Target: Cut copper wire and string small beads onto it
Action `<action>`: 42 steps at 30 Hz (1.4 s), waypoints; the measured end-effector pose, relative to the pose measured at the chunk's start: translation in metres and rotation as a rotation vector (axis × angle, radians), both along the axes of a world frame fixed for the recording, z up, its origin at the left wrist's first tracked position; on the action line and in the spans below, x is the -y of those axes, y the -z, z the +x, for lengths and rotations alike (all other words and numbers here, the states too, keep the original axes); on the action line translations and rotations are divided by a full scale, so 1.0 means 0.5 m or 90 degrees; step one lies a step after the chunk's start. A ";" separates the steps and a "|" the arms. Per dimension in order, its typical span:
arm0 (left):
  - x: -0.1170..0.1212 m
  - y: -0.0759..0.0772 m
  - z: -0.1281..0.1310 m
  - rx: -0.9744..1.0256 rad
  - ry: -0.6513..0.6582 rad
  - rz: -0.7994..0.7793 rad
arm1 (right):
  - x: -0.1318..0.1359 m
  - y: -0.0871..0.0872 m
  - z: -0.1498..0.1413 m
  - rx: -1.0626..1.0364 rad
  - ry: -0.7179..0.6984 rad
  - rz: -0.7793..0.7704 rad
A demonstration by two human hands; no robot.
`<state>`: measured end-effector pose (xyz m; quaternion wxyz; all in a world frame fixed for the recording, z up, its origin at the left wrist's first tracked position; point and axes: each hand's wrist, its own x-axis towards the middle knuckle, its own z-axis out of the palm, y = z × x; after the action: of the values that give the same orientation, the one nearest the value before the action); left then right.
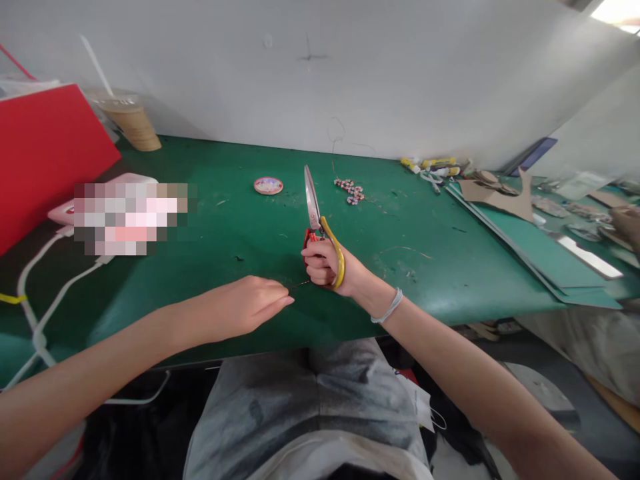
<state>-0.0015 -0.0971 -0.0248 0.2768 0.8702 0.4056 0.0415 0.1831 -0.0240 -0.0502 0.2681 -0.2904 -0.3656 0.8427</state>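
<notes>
My right hand [323,263] is closed around a pair of scissors [312,200]. The blades point up and away from me, and the yellow handle loop curves over the back of the hand. A small red piece [309,239] shows at the same fingers; whether it belongs to the scissors I cannot tell. Lower and to the left, my left hand [257,300] pinches a thin thread [301,285] that runs across to my right fingers. Beyond the scissors, a cluster of small beads [350,191] with loose thin strands lies on the green table [225,240].
A round patterned disc [268,185] lies left of the scissors. At the left stand a drink cup [133,123], a red panel [45,160] and a pink-white device [133,179] with white cables. Yellow-handled tools [437,164] and green boards [530,247] are at the right.
</notes>
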 end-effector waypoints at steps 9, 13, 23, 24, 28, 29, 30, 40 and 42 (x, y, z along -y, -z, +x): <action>0.041 -0.002 -0.093 -0.003 -0.087 -0.019 | 0.003 -0.007 0.016 0.043 0.026 0.035; 0.049 -0.005 -0.090 0.001 -0.102 -0.030 | 0.007 -0.006 0.011 0.043 0.015 0.021; 0.052 -0.002 -0.096 -0.003 -0.111 -0.051 | -0.066 -0.078 0.085 0.223 0.086 0.305; 0.053 -0.002 -0.096 -0.006 -0.110 -0.053 | -0.084 -0.089 0.101 0.319 0.128 0.396; 0.058 -0.010 -0.090 -0.014 -0.103 -0.062 | -0.147 -0.083 0.154 0.814 0.076 0.733; 0.061 -0.015 -0.086 -0.010 -0.107 -0.064 | -0.156 -0.069 0.163 0.886 0.025 0.759; 0.064 -0.021 -0.081 -0.002 -0.114 -0.067 | -0.164 -0.054 0.171 0.924 -0.020 0.770; 0.063 -0.120 0.039 0.438 -0.265 -0.292 | -0.106 -0.137 0.217 0.814 -0.097 0.906; 0.059 -0.126 0.068 0.514 -0.316 -0.345 | -0.035 -0.183 0.192 0.712 0.064 0.995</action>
<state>0.0325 -0.1264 0.0383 0.6068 0.5605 0.4564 0.3306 0.2791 -0.0065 0.0414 0.2086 -0.4048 -0.8859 0.0885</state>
